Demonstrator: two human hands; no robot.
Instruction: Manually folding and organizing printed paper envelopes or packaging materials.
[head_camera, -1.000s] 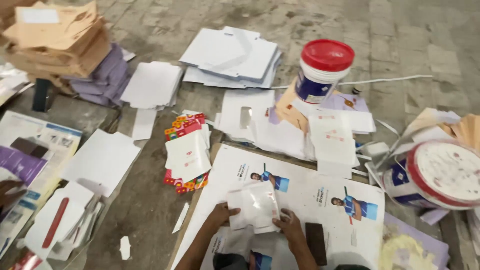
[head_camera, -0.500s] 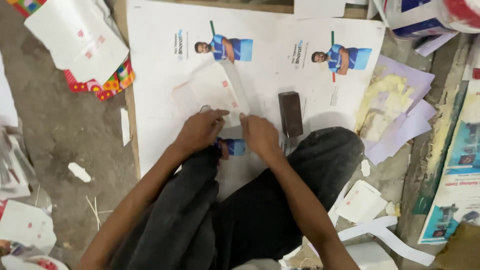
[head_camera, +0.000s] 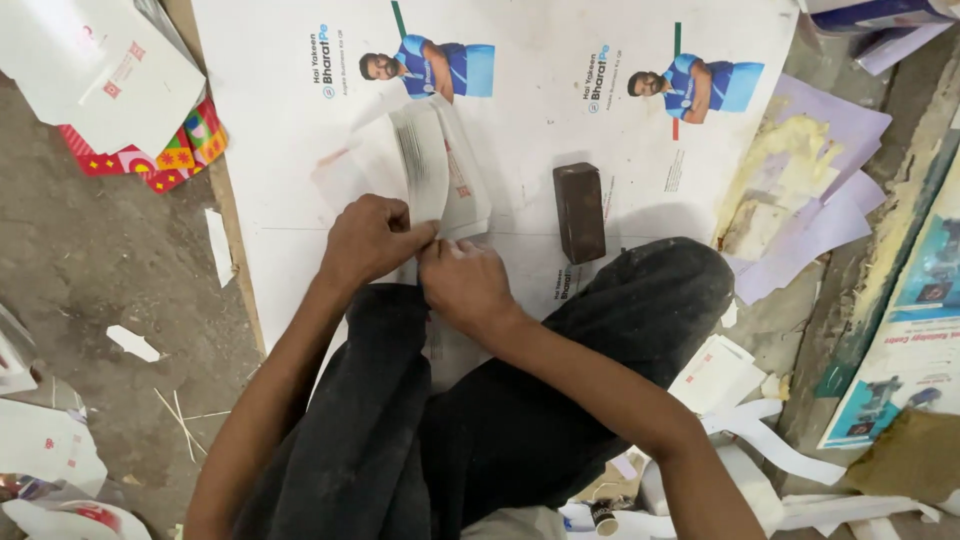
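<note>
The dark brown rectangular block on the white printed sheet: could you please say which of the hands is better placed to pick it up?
Probably the right hand: the dark brown rectangular block lies on its side, while the left hand sits farther away, pinching the folded white paper piece.

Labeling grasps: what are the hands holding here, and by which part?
Both hands, left and right, pinch a folded white paper piece at its near, lower edge; the rest sticks out away from the person over the large printed sheet.

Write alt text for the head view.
Both hands, left hand and right hand, pinch a folded white paper piece over a large white printed board on the floor; a dark brown rectangular block lies beside.
</note>
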